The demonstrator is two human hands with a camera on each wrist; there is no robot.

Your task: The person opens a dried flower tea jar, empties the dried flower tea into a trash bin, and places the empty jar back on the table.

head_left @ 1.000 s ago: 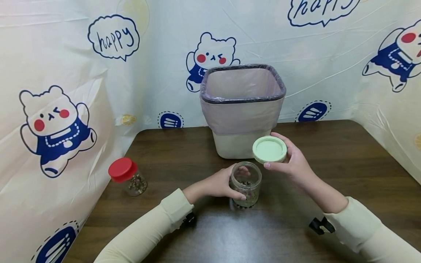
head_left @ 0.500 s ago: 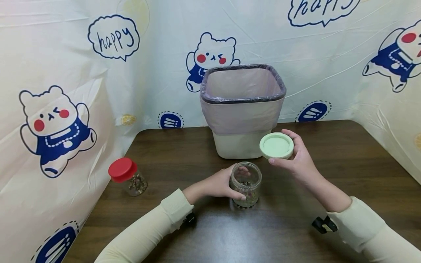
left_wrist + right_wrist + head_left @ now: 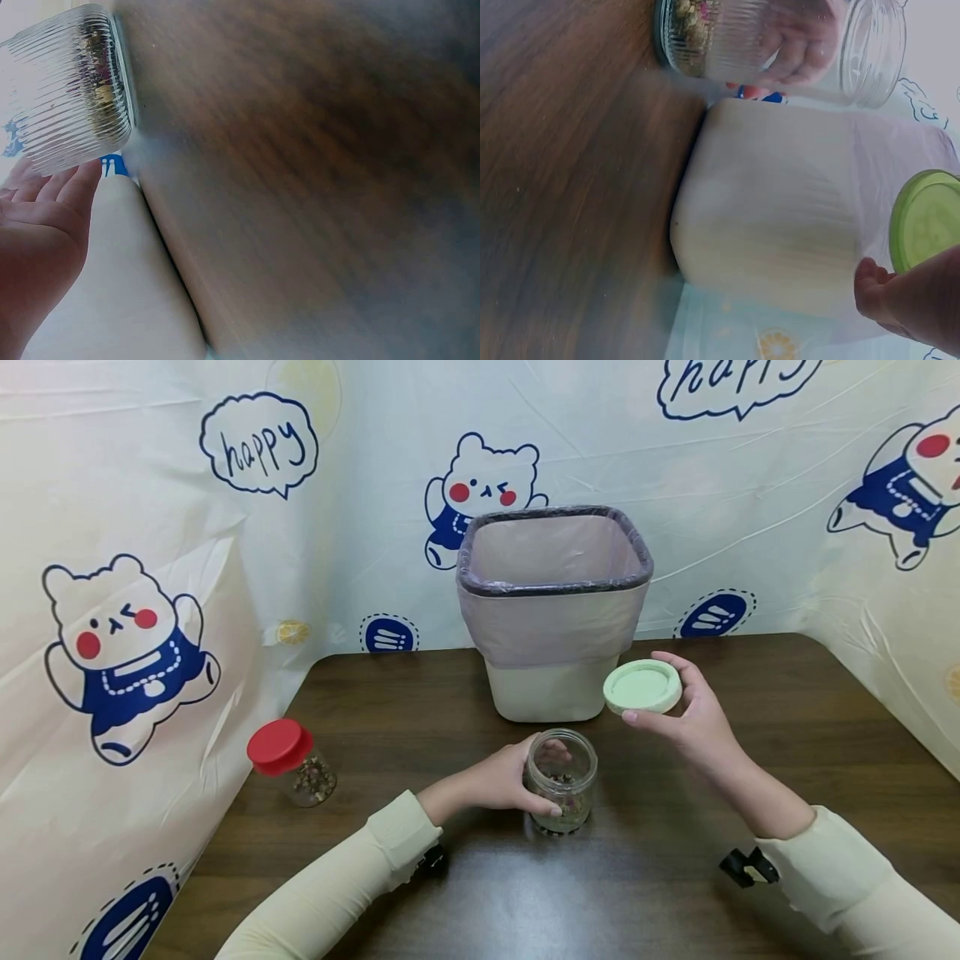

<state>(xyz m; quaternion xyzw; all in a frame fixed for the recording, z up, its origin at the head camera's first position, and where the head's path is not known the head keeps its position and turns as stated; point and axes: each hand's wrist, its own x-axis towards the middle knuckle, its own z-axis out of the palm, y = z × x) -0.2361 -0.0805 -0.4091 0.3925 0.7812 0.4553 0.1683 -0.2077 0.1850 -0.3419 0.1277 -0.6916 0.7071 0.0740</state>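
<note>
My left hand (image 3: 501, 777) grips a clear glass jar (image 3: 572, 793) from its left side, thumb in front and fingers behind. The jar stands upright and uncovered on the table. In the left wrist view its ribbed glass (image 3: 64, 90) shows dried bits at the bottom; the right wrist view shows the same low layer of dried pieces (image 3: 690, 30). My right hand (image 3: 693, 718) pinches a pale green round lid (image 3: 642, 686) by its edge, thumb below and fingers at the far right side. The lid is held up, apart from the jar, to its right and behind.
Behind the jar stands a trash bin (image 3: 551, 685) with a purple-tinted liner over its rim. At the left edge of the brown table (image 3: 675, 893) is a second jar with a red lid (image 3: 280, 747), holding dried pieces. A printed cloth (image 3: 360, 527) hangs behind and at the sides.
My right hand has moved the green lid to the right and slightly up, farther from the jar. The left hand and the jar have stayed in place.
</note>
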